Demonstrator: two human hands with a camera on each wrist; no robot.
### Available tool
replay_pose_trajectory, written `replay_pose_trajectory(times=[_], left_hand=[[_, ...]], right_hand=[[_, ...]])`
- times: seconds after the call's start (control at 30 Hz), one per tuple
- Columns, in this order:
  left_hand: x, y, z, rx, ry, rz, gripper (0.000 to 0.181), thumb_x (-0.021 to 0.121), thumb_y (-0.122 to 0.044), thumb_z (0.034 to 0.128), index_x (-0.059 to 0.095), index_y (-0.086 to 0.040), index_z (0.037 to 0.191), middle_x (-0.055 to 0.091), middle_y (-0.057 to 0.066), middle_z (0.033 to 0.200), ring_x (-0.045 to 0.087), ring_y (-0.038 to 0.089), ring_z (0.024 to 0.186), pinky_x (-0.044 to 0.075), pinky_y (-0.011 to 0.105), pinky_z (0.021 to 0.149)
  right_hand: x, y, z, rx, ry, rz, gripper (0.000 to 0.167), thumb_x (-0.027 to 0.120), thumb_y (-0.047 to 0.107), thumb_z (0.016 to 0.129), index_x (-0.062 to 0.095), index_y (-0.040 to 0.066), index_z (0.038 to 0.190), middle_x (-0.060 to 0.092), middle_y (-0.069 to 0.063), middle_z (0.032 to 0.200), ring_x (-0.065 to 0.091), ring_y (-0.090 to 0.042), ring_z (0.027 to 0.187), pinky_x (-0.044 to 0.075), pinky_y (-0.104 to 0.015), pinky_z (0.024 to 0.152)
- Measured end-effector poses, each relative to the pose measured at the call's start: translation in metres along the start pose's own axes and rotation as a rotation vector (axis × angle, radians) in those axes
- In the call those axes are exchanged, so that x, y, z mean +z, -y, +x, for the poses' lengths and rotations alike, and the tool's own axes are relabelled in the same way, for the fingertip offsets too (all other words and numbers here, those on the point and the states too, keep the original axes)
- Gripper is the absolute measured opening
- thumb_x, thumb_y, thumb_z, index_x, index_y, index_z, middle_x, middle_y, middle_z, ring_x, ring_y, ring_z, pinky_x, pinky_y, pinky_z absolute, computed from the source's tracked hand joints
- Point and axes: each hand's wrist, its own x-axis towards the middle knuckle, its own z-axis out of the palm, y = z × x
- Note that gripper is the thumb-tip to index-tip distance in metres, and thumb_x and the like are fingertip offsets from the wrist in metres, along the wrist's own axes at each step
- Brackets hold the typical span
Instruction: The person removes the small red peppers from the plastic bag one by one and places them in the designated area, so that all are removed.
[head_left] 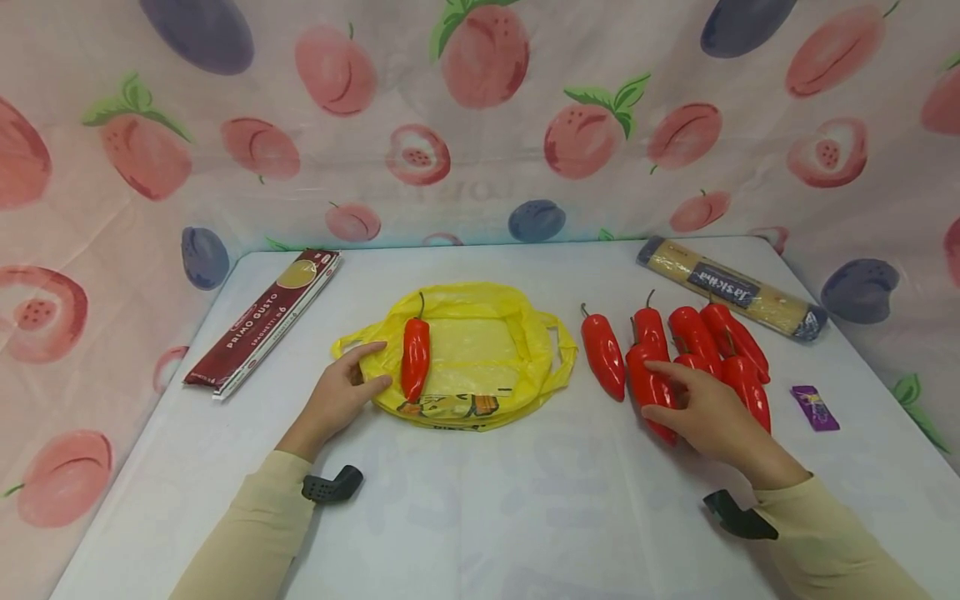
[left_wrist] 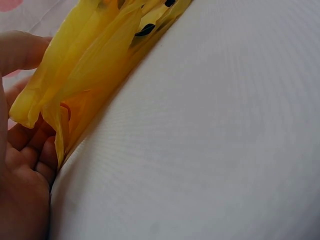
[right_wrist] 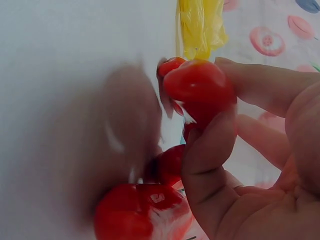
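Note:
A yellow plastic bag lies spread on the table with its mouth facing up. One red pepper rests on its left part. My left hand holds the bag's left edge; in the left wrist view the yellow plastic passes between its digits, and some fingers are hidden behind it. Over at the pepper pile, my right hand grips a red pepper between thumb and fingers. The right wrist view shows that pepper's glossy end pinched, with another pepper lower down.
Several red peppers lie close around the right hand, and one pepper sits nearer the bag. A dark red spaghetti pack is at left, a clear pasta pack at back right. A small purple packet lies far right.

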Motion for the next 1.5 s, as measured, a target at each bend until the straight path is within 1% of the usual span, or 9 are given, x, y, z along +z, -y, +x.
replay_pose_trajectory(times=[0.2,0.43,0.5,0.63,0.7,0.87,1.07,1.3,1.5], left_hand=[[0.001,0.001,0.002,-0.011,-0.002,0.000,0.060,0.067,-0.026,0.0947,0.046,-0.013,0.150,0.042,0.017,0.151,0.048,0.032,0.126,0.041,0.049,0.106],[0.001,0.000,0.002,-0.015,-0.005,0.009,0.060,0.067,-0.027,0.0946,0.046,-0.013,0.149,0.045,0.016,0.148,0.049,0.030,0.119,0.043,0.047,0.103],[0.000,0.000,0.002,-0.020,-0.004,0.011,0.060,0.067,-0.027,0.0947,0.046,-0.013,0.150,0.045,0.016,0.148,0.049,0.030,0.120,0.043,0.047,0.104],[0.001,-0.001,0.001,-0.031,-0.002,0.004,0.060,0.067,-0.026,0.0943,0.046,-0.013,0.150,0.043,0.016,0.151,0.048,0.031,0.125,0.041,0.049,0.106],[0.001,-0.001,0.001,-0.026,0.001,0.006,0.061,0.066,-0.026,0.0946,0.045,-0.012,0.150,0.042,0.017,0.151,0.047,0.032,0.126,0.041,0.049,0.107],[0.001,0.000,0.001,-0.021,0.001,0.012,0.061,0.066,-0.026,0.0948,0.045,-0.012,0.150,0.043,0.017,0.150,0.049,0.032,0.125,0.042,0.049,0.106],[0.001,0.000,0.001,-0.028,0.002,-0.001,0.061,0.067,-0.025,0.0945,0.045,-0.012,0.150,0.043,0.017,0.150,0.048,0.032,0.124,0.042,0.048,0.106],[0.001,0.001,0.003,-0.032,0.000,0.001,0.060,0.067,-0.026,0.0944,0.046,-0.013,0.149,0.044,0.016,0.149,0.049,0.031,0.123,0.042,0.048,0.105],[0.001,0.002,0.002,-0.034,-0.001,0.009,0.061,0.067,-0.027,0.0946,0.046,-0.014,0.150,0.045,0.016,0.148,0.049,0.031,0.121,0.043,0.047,0.104]], right_hand=[[0.003,0.001,0.001,-0.017,0.003,-0.018,0.080,0.082,0.032,0.083,0.045,0.004,0.149,0.060,-0.017,0.108,0.053,-0.038,0.101,0.058,-0.040,0.067],[0.006,0.000,0.003,-0.023,0.026,-0.031,0.081,0.083,0.033,0.082,0.046,0.003,0.148,0.060,-0.015,0.105,0.054,-0.037,0.100,0.058,-0.039,0.066],[0.006,-0.001,0.002,-0.028,0.029,-0.031,0.082,0.083,0.033,0.081,0.046,0.003,0.148,0.060,-0.016,0.104,0.054,-0.037,0.099,0.058,-0.039,0.065],[0.007,-0.001,0.001,-0.030,0.034,-0.031,0.083,0.083,0.035,0.081,0.046,0.003,0.148,0.059,-0.016,0.107,0.054,-0.038,0.101,0.058,-0.040,0.066],[0.007,-0.001,0.001,-0.030,0.037,-0.032,0.083,0.083,0.035,0.081,0.046,0.003,0.148,0.059,-0.017,0.109,0.053,-0.038,0.103,0.059,-0.041,0.067],[0.008,-0.003,0.001,-0.036,0.052,-0.040,0.084,0.083,0.036,0.081,0.046,0.003,0.147,0.058,-0.019,0.110,0.052,-0.040,0.104,0.058,-0.042,0.067],[0.008,-0.003,0.000,-0.034,0.068,-0.052,0.083,0.084,0.034,0.081,0.046,0.002,0.148,0.058,-0.023,0.117,0.050,-0.044,0.110,0.059,-0.046,0.069],[0.005,-0.003,-0.002,-0.015,0.084,-0.059,0.083,0.083,0.032,0.081,0.045,0.003,0.149,0.060,-0.019,0.109,0.053,-0.041,0.103,0.059,-0.043,0.066],[-0.005,-0.002,-0.005,-0.026,0.070,-0.032,0.083,0.083,0.031,0.082,0.044,0.001,0.149,0.061,-0.021,0.111,0.058,-0.040,0.101,0.059,-0.041,0.065]])
